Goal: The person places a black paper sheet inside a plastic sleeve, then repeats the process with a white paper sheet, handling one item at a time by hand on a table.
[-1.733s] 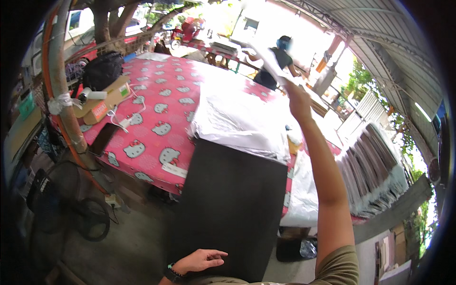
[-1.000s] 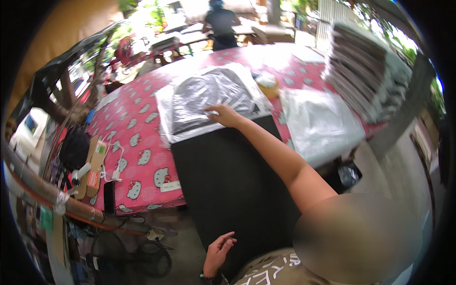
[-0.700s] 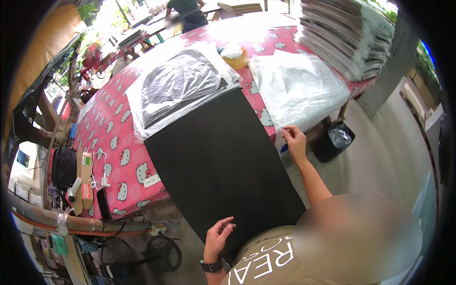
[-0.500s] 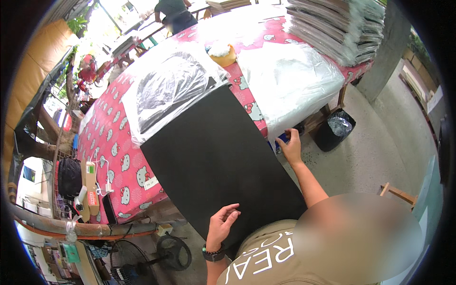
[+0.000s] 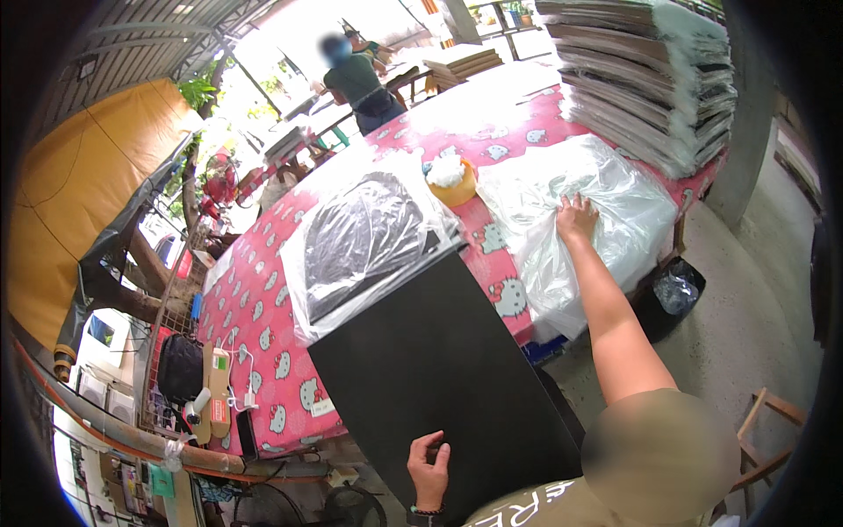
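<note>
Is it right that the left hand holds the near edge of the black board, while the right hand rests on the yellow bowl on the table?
Not quite. In the head view the right hand rests on the pile of clear plastic bags, not on the yellow bowl, which stands apart to its left. The left hand does hold the near edge of the black board.
</note>
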The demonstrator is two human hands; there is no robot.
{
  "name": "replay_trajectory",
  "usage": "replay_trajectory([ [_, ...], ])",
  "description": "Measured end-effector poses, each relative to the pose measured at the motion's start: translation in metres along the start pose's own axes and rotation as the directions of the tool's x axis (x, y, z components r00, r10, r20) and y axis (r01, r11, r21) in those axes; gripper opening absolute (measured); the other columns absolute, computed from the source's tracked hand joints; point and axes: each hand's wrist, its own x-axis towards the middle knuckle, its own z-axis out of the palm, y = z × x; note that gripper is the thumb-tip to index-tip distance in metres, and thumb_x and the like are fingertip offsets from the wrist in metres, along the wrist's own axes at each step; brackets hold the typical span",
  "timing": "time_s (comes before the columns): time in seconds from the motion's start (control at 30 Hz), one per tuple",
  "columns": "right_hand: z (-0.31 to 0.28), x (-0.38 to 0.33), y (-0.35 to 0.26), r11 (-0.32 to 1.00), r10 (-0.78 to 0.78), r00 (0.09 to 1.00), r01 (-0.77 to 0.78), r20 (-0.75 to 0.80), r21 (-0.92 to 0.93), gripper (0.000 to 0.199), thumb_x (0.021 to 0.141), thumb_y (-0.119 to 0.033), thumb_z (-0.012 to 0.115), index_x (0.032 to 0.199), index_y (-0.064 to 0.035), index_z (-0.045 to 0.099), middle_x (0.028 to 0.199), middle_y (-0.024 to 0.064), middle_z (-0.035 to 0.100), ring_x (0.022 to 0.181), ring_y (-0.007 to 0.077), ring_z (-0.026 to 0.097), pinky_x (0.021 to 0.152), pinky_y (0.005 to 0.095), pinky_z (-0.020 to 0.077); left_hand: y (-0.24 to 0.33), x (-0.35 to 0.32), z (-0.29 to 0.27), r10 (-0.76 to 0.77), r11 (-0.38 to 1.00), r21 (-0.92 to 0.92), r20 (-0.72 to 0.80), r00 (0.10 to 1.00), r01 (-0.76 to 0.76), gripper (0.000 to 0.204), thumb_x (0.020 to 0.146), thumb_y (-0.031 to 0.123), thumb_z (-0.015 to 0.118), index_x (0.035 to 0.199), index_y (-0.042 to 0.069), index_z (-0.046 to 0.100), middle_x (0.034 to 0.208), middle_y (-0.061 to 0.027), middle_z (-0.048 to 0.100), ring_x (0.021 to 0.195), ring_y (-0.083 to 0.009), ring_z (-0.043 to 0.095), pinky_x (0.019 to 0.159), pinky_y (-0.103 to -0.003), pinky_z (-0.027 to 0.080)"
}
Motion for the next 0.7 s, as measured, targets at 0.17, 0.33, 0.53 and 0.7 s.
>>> replay_trajectory([
  [0.17, 0.012, 0.041, -0.026, 1.0, 0.019, 1.0, -0.018, 0.016, -0.017, 0.044, 0.087, -0.038, 0.033, 0.128, -0.0224, 0.036, 0.138, 0.0047, 0.026, 0.126, 0.0263, 0.023, 0.1, 0.0471, 0.0197, -0.02, 0.002, 0.013, -0.004, 0.978, 0.207, 0.031, 1.0, -0.003, 0.027, 0.068, 0.012, 0.065, 0.094, 0.007, 0.061, 0.095, -0.0063, 0.054, 0.086, -0.019, 0.05, 0.069, -0.028, 0.042],
  [0.33, 0.011, 0.09, -0.029, 0.985, -0.036, 0.985, 0.006, 0.171, 0.173, 0.059, 0.079, -0.047, 0.044, 0.129, -0.0179, 0.034, 0.136, 0.009, 0.029, 0.124, 0.0291, 0.027, 0.099, 0.0479, 0.0211, -0.012, 0.015, 0.001, -0.033, 0.989, 0.147, 0.137, 0.99, 0.013, 0.026, 0.068, 0.016, 0.065, 0.093, 0.008, 0.062, 0.099, -0.0065, 0.054, 0.09, -0.0199, 0.05, 0.071, -0.028, 0.041],
  [0.53, -0.045, 0.005, -0.03, 0.547, -0.398, 0.917, 0.205, 0.037, 0.811, 0.027, 0.071, -0.017, 0.062, 0.096, -0.0058, 0.059, 0.103, 0.0115, 0.057, 0.101, 0.0256, 0.048, 0.084, 0.0336, 0.0387, -0.022, 0.015, -0.004, -0.093, 0.995, 0.057, 0.16, 0.983, 0.085, 0.027, 0.067, 0.018, 0.065, 0.092, 0.008, 0.062, 0.101, -0.0079, 0.054, 0.093, -0.02, 0.05, 0.072, -0.029, 0.041],
  [0.7, -0.091, -0.143, 0.048, 0.69, -0.534, 0.829, 0.54, -0.164, 0.482, 0.031, 0.064, -0.02, 0.069, 0.091, -0.007, 0.06, 0.089, 0.0088, 0.058, 0.092, 0.0249, 0.049, 0.081, 0.035, 0.0385, -0.013, 0.026, 0.0, -0.021, 0.999, 0.04, 0.192, 0.981, 0.014, 0.025, 0.069, 0.017, 0.064, 0.092, 0.007, 0.061, 0.099, -0.0078, 0.055, 0.093, -0.0197, 0.05, 0.072, -0.028, 0.041],
])
